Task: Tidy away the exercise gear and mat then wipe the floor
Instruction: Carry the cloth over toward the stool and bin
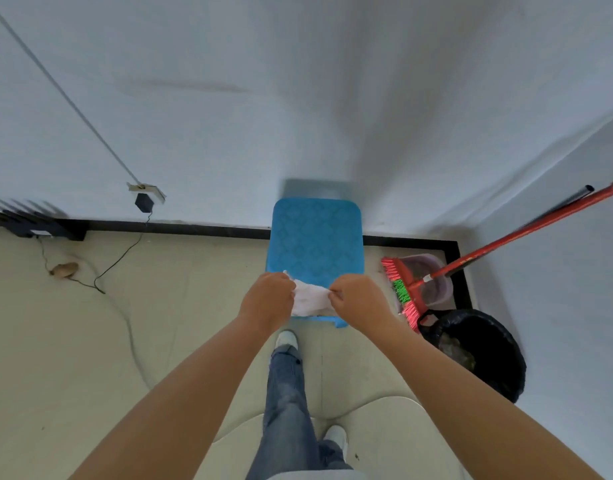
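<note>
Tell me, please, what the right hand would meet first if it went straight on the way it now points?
Probably the left hand. The right hand points inward along the white cloth stretched between both hands, above the blue stool. Depth is unclear, but the cloth already fills that gap.

Pale floor (180, 306) carries a blue stool (315, 237); broom (402, 292), dustpan (433, 289), black bin (488, 355) stand beside.

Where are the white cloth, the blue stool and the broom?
white cloth (311, 296), head view, on its middle, stretched between both hands
blue stool (317, 233), head view, on its seat top
broom (402, 292), head view, on its bristles
</note>
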{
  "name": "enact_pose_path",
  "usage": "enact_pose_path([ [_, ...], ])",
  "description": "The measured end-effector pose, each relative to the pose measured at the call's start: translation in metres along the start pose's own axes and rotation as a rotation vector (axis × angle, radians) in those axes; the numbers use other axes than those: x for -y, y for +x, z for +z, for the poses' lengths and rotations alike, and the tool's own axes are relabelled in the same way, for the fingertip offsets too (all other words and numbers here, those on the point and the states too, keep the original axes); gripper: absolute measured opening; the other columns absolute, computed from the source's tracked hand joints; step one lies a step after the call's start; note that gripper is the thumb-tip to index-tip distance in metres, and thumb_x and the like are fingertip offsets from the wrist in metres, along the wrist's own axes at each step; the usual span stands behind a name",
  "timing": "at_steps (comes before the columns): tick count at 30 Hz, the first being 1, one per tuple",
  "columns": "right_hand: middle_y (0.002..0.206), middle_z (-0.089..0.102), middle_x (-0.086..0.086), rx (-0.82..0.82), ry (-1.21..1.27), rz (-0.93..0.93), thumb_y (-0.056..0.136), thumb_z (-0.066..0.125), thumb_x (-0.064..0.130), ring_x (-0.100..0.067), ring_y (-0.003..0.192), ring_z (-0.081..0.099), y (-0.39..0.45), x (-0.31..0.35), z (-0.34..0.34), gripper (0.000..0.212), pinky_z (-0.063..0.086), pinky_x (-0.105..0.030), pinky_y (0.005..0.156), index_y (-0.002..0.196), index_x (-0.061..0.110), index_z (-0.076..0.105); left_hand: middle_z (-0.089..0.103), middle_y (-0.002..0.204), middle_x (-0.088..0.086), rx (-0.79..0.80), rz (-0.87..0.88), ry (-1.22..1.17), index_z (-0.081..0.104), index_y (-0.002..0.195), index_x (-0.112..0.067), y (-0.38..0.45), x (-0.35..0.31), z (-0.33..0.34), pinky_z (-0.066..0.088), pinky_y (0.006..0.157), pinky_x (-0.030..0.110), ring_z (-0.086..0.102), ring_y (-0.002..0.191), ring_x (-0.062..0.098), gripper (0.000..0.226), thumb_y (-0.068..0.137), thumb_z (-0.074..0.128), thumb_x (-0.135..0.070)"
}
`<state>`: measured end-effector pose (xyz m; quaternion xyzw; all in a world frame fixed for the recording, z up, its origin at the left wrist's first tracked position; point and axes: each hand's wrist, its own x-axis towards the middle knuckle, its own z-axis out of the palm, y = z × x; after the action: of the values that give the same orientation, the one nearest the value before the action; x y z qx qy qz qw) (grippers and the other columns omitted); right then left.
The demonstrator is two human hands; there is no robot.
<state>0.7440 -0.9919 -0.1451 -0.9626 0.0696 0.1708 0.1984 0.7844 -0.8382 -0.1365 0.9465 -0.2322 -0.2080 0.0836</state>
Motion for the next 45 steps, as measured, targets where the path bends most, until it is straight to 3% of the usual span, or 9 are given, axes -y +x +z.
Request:
enact_pose_path([
  [5, 0.105, 0.068, -0.010, 0.009, -0.038, 0.022, 0.094, 0.042, 0.021, -0.026, 0.099, 0.058, 0.098, -0.025, 0.020, 0.032, 0.045, -0.033, 0.084, 0.102, 0.004, 0.069, 0.059, 0.128, 0.007, 0.127, -0.051, -0.068, 0.059, 0.124, -0.009, 0.106, 0.029, 0.019, 0.040, 0.095, 0.023, 0.051, 0.119, 0.021, 0.034, 0.100, 0.035, -0.011],
  [13, 0.089, 0.068, -0.015, 0.097, 0.089, 0.159, 0.089, 0.040, 0.015, -0.032, 0.089, 0.059, 0.190, -0.066, 0.068, 0.033, 0.043, -0.034, 0.072, 0.084, -0.002, 0.067, 0.055, 0.134, 0.008, 0.347, -0.081, -0.125, 0.055, 0.128, -0.006, 0.206, 0.052, 0.060, 0.035, 0.100, 0.027, 0.046, 0.124, 0.024, 0.035, 0.099, 0.039, -0.020],
  [16, 0.072, 0.071, -0.010, -0.010, 0.041, 0.152, 0.074, 0.053, 0.009, -0.032, 0.071, 0.066, 0.209, -0.072, 0.078, 0.020, 0.050, -0.032, 0.062, 0.065, 0.002, 0.069, 0.044, 0.146, 0.005, 0.359, -0.063, -0.153, 0.049, 0.135, -0.005, 0.230, 0.060, 0.067, 0.028, 0.110, 0.026, 0.037, 0.136, 0.021, 0.041, 0.099, 0.042, -0.024],
  [20, 0.083, 0.075, -0.004, -0.044, -0.027, 0.189, 0.074, 0.046, 0.021, -0.028, 0.079, 0.071, 0.221, -0.086, 0.100, 0.030, 0.040, -0.033, 0.081, 0.066, 0.014, 0.074, 0.048, 0.142, 0.015, 0.237, 0.018, -0.164, 0.056, 0.124, 0.007, 0.253, 0.062, 0.084, 0.039, 0.111, 0.039, 0.045, 0.132, 0.030, 0.037, 0.094, 0.052, -0.013],
  [23, 0.087, 0.075, -0.002, 0.073, -0.052, 0.242, 0.075, 0.040, 0.029, -0.025, 0.082, 0.072, 0.230, -0.092, 0.107, 0.037, 0.052, -0.035, 0.080, 0.063, 0.018, 0.073, 0.024, 0.156, 0.000, 0.391, -0.040, -0.162, 0.038, 0.142, -0.004, 0.261, 0.061, 0.095, 0.016, 0.116, 0.021, 0.019, 0.146, 0.015, 0.044, 0.100, 0.040, -0.019],
  [27, 0.087, 0.073, -0.008, -0.060, 0.066, 0.354, 0.080, 0.046, 0.028, -0.031, 0.087, 0.068, 0.246, -0.102, 0.103, 0.033, 0.047, -0.036, 0.078, 0.076, 0.009, 0.074, 0.041, 0.147, 0.004, 0.206, -0.264, -0.270, 0.044, 0.139, -0.009, 0.274, 0.057, 0.102, 0.031, 0.107, 0.027, 0.033, 0.137, 0.021, 0.043, 0.098, 0.044, -0.024],
  [31, 0.122, 0.057, -0.009, 0.128, 0.082, 0.557, 0.094, 0.046, 0.031, -0.027, 0.121, 0.043, 0.267, -0.112, 0.097, 0.035, 0.031, -0.036, 0.096, 0.119, 0.010, 0.060, 0.055, 0.127, 0.008, 0.205, -0.522, -0.281, 0.054, 0.125, -0.008, 0.291, 0.053, 0.106, 0.039, 0.097, 0.032, 0.042, 0.126, 0.025, 0.041, 0.093, 0.054, -0.033],
  [35, 0.120, 0.057, -0.008, 0.180, 0.101, 0.597, 0.094, 0.046, 0.028, -0.026, 0.117, 0.046, 0.271, -0.111, 0.105, 0.031, 0.031, -0.035, 0.095, 0.115, 0.011, 0.062, 0.063, 0.111, 0.010, 0.228, -0.552, -0.249, 0.063, 0.107, -0.005, 0.295, 0.050, 0.113, 0.040, 0.088, 0.032, 0.047, 0.114, 0.026, 0.028, 0.094, 0.052, -0.027],
  [45, 0.110, 0.064, -0.014, 0.147, 0.038, 0.558, 0.097, 0.035, 0.016, -0.031, 0.110, 0.049, 0.261, -0.100, 0.121, 0.033, 0.030, -0.037, 0.093, 0.107, 0.004, 0.064, 0.070, 0.101, 0.015, 0.052, -0.495, -0.326, 0.071, 0.107, -0.004, 0.262, 0.051, 0.121, 0.041, 0.086, 0.035, 0.052, 0.107, 0.032, 0.027, 0.093, 0.056, -0.021],
])
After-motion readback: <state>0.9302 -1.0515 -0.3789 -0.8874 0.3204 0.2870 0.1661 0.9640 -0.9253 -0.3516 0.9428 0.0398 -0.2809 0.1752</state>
